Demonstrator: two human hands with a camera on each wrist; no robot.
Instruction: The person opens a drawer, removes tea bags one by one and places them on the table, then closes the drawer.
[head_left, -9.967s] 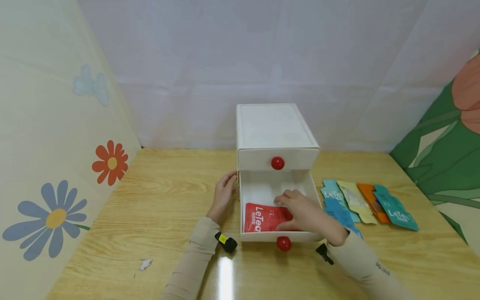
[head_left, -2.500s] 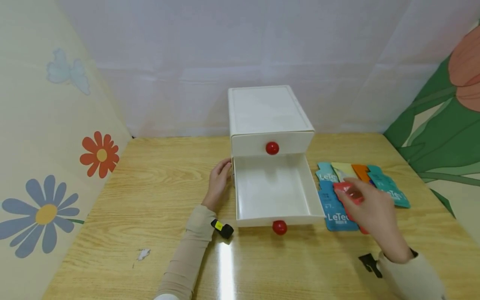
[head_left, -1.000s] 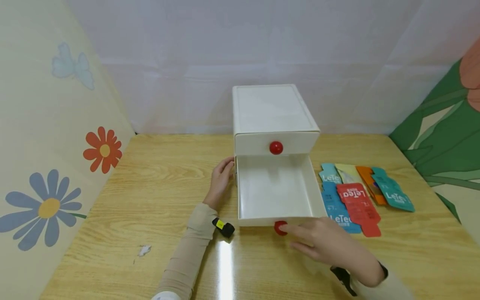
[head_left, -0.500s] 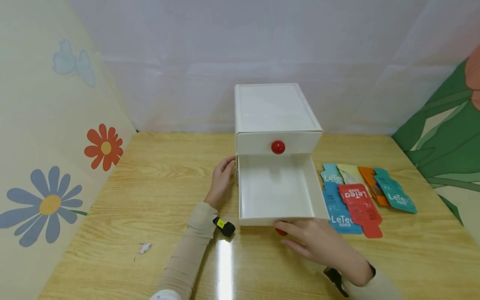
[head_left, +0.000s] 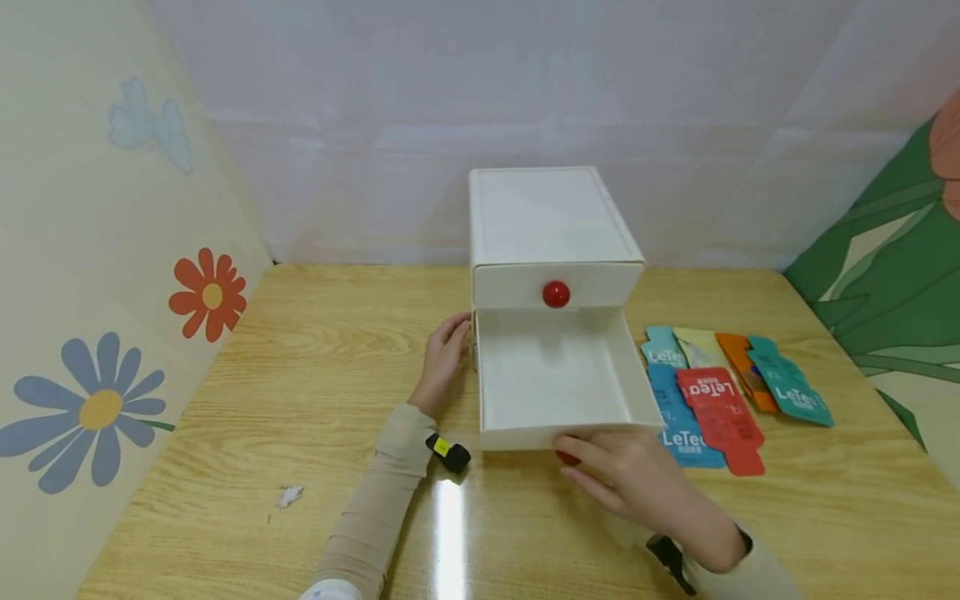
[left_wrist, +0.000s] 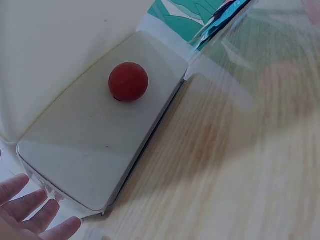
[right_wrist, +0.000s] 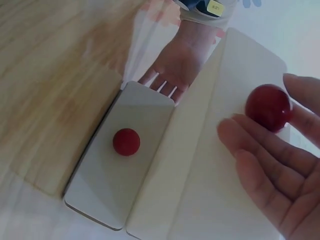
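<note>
A white drawer cabinet stands on the table. Its middle drawer is pulled far out and is bare inside. My right hand holds the round red knob on that drawer's front, thumb and fingers around it. On the cabinet's left side rest the fingers of my left hand, fairly straight in the left wrist view. Under the pulled-out drawer, both wrist views show a closed bottom drawer with its own red knob; the head view hides it. The top drawer is closed.
Right of the cabinet lie several flat LeTea pouches: a red pouch over a blue pouch, then yellow, orange and teal ones. The blue pouch reaches close to the drawer's right side. A pale curtain hangs behind.
The red pouch has gone from the drawer onto the pouches at right. My right hand has moved from them to the knob; the drawer front's right end has risen slightly. My left hand stays put.
</note>
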